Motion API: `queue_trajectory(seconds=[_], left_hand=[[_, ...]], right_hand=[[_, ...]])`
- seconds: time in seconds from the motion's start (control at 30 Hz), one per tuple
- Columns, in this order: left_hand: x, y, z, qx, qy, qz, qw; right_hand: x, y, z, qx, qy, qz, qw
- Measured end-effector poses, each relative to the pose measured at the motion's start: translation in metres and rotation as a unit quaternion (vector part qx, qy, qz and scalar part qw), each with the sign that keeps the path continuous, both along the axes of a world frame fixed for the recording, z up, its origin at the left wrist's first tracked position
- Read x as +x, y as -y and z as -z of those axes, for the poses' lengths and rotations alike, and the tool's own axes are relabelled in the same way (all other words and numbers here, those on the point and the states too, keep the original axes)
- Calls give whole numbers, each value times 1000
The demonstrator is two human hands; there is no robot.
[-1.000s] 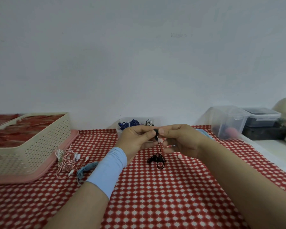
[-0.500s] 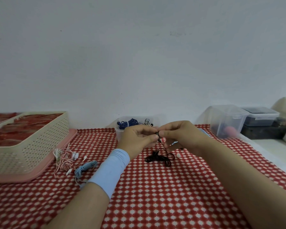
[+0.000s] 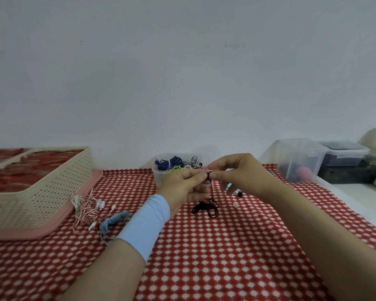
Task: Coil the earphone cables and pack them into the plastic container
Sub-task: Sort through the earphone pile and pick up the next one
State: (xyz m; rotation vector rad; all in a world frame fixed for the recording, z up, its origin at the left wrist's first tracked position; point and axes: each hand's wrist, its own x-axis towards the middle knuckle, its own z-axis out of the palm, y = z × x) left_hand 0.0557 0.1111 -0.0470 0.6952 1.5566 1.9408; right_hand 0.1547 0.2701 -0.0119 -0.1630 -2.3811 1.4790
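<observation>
A black earphone cable (image 3: pixel 206 207) hangs from between my fingertips, its loose loops resting on the red-and-white cloth. My left hand (image 3: pixel 183 185) and my right hand (image 3: pixel 237 173) meet above it and both pinch its top end. Just behind my hands stands a small clear plastic container (image 3: pixel 159 180) holding several coiled cables in blue, green and black-and-white. To the left on the cloth lie a tangled pink-and-white earphone cable (image 3: pixel 87 210) and a light blue coiled cable (image 3: pixel 112 220).
A cream perforated basket (image 3: pixel 41 192) on a pink tray (image 3: pixel 52 229) sits at the far left. Clear lidded boxes (image 3: pixel 300 161) and a dark box (image 3: pixel 345 173) stand at the right. Small white and black ear tips (image 3: pixel 236 204) lie near my right hand.
Both hands stayed together pinching the cable's top. The hanging black loops swung right, then settled back below my fingers.
</observation>
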Motion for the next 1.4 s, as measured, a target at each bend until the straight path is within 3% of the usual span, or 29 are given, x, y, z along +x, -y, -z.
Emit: queue_trajectory(seconds=[0.17,0.33,0.67,0.8,0.9,0.97,1.2,1.33,1.4], left_hand=[[0,1,0,-11,-1,7,1000],[-1,4,-3,-25,1,19,1000],[-7,16,-12,-100,-120,65,986],[-15,26,-17,-110,-123,59,984],[-21,36,-20,-138,-145,38,979],[-24,42,-21,-150,-154,37,976],[-33,47,-18,-199,-173,45,964],[-33,44,-13,-281,-210,52,935],[-35,42,-11,-333,-264,45,904]], right_hand=[[-1,2,0,32,-26,1,999],[4,-4,-4,-4,12,-43,999],[4,-3,-5,-40,58,-69,995],[-2,-4,5,83,72,-12,994],[-8,7,17,268,136,-62,952],[-10,17,22,329,174,-106,922],[-14,14,21,354,169,-46,919],[-11,1,13,342,182,-29,922],[-9,-4,12,336,209,-38,918]])
